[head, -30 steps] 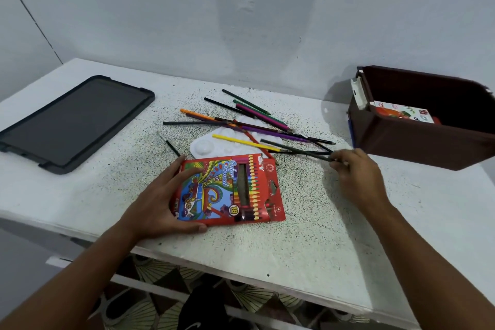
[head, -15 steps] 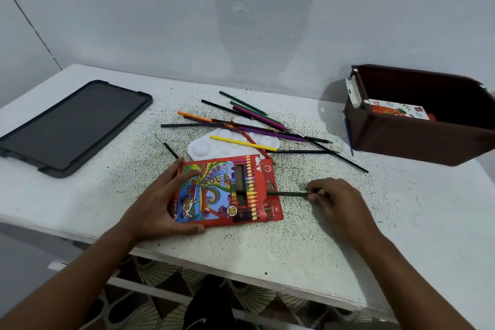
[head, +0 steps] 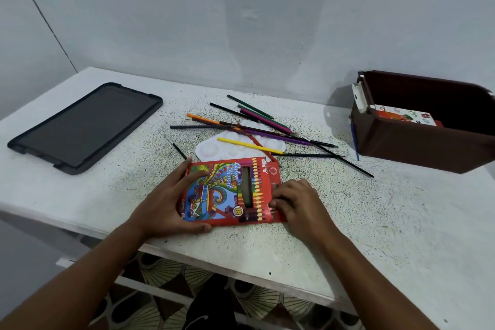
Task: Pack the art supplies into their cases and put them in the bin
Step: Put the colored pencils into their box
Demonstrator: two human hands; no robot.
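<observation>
One red colour-pencil box (head: 230, 190) lies flat near the front edge of the table (head: 401, 222), its long axis running left to right with the opening at its right end. The left hand (head: 167, 203) grasps the box's left end, fingers spread over the printed face and thumb along the near edge. The right hand (head: 297, 202) is at the box's right end with fingers curled against the opening; what they pinch cannot be told. Behind the box sits one white paint palette (head: 214, 149), and roughly a dozen loose pencils (head: 267, 128) lie crossed over and around it, mostly pointing left to right; a yellow pencil (head: 249, 145) lies across the palette. One dark brown bin (head: 417, 147) stands at the far right, holding one printed box (head: 401, 115). One black tray (head: 83, 126) lies at the far left. The table is white, flecked with black, set against a pale grey wall (head: 160, 21); patterned floor (head: 254, 300) shows below.
</observation>
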